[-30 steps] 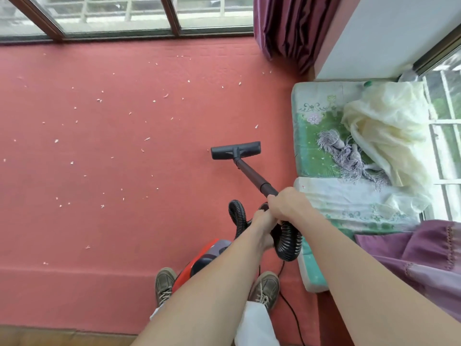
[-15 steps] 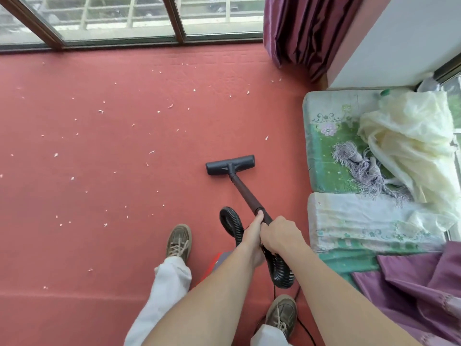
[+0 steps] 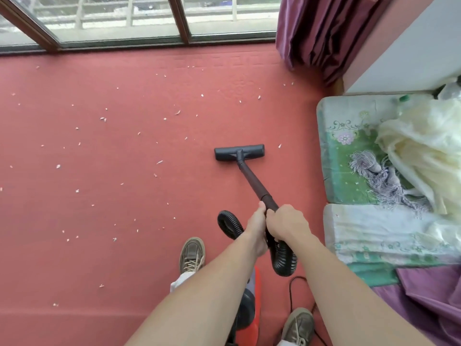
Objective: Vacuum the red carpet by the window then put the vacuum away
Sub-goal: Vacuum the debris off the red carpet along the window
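Observation:
The red carpet (image 3: 104, 201) runs up to the window (image 3: 119, 21) and is strewn with small white scraps. The vacuum's dark floor head (image 3: 239, 152) lies flat on the carpet at the centre, and its wand (image 3: 254, 182) slopes back towards me. My right hand (image 3: 287, 224) grips the wand's near end. My left hand (image 3: 255, 228) holds it just beside, on the left. The black ribbed hose (image 3: 283, 258) loops below my hands. The orange and grey vacuum body (image 3: 250, 308) sits between my feet, mostly hidden by my left forearm.
Floor cushions (image 3: 349, 176) with cream fabric and a grey fringed cloth lie along the right. Purple curtains (image 3: 311, 33) hang at the far right corner, and purple cloth (image 3: 429, 300) lies at the near right. A black power cord (image 3: 291, 295) trails by my right shoe (image 3: 298, 325). My left shoe (image 3: 191, 254) stands ahead.
I have stepped forward with my left foot and then the view has advanced towards the window. The floor head has travelled forward over the carpet. Both hands keep their hold on the wand.

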